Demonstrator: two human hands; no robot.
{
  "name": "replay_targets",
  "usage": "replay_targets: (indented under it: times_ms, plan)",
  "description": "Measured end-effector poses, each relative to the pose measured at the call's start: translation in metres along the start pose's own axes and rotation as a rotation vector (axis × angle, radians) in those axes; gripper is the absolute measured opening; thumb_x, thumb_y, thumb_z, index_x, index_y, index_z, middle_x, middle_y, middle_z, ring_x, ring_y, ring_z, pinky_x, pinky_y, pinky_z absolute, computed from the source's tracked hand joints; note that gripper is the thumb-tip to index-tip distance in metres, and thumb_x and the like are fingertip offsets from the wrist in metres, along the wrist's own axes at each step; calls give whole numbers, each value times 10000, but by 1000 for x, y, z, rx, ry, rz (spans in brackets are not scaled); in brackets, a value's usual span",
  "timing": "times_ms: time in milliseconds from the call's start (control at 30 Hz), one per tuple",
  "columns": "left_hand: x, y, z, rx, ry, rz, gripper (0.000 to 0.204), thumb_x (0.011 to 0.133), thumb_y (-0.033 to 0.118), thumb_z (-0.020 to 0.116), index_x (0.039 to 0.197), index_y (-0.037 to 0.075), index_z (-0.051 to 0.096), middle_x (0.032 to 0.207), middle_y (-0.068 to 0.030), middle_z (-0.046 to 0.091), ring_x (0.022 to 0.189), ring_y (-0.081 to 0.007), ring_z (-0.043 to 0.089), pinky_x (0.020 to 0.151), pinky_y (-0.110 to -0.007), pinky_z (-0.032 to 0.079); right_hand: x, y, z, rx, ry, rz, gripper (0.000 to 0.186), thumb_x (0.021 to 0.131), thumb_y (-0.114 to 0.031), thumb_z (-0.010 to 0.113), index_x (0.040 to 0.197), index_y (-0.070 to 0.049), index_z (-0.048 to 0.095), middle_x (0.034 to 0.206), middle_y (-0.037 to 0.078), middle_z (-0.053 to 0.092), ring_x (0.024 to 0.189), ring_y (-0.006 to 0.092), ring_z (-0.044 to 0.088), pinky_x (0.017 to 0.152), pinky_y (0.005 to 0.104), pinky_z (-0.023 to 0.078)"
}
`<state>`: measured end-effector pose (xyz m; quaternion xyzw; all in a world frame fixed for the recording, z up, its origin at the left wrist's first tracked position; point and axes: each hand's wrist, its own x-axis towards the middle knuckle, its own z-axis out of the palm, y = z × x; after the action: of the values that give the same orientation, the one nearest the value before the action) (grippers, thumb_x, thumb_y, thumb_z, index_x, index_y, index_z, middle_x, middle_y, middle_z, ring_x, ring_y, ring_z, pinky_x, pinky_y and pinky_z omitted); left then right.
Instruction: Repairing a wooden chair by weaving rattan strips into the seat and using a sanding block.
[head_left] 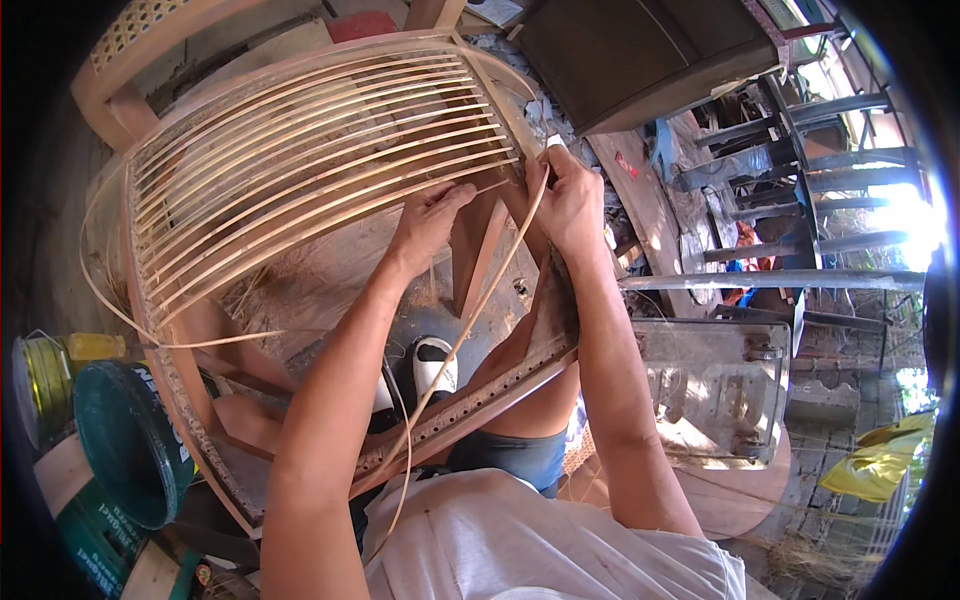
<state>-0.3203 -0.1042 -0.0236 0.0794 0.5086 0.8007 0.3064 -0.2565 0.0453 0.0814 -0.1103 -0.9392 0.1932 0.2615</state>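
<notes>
A wooden chair frame [128, 250] lies before me, with several pale cane strands [330, 150] strung side by side across its far part. Small holes run along its near rail [470, 402]. My left hand [432, 228] is closed in a pinch beside the nearest strands. From its fingertips a thin, pointed stick [492, 186] reaches toward the right rail. My right hand [572, 200] pinches a loose cane strand [478, 312] at that rail; the strand slants down toward my lap. Something small and white [555, 142] shows by the right fingertips. What lies under those fingers is hidden.
At the left stand a dark green bucket [132, 445], a yellow-handled tool [96, 346] and a roll of yellow-green line [44, 385]. A dark cabinet [650, 60] stands beyond the frame. Metal bars [770, 281] and a yellow bag [880, 460] are at the right.
</notes>
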Motion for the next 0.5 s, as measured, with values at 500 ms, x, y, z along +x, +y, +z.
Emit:
replay_targets:
  times_ms: [500]
  plan:
    - [1, 9, 8, 433, -93, 228, 222, 1007, 213, 615, 1062, 25, 719, 862, 0, 658, 796, -81, 552, 716, -246, 463, -3, 5, -2, 57, 49, 125, 285, 966, -209, 640, 808, 23, 591, 591, 183, 529, 507, 304, 497, 548, 381, 444]
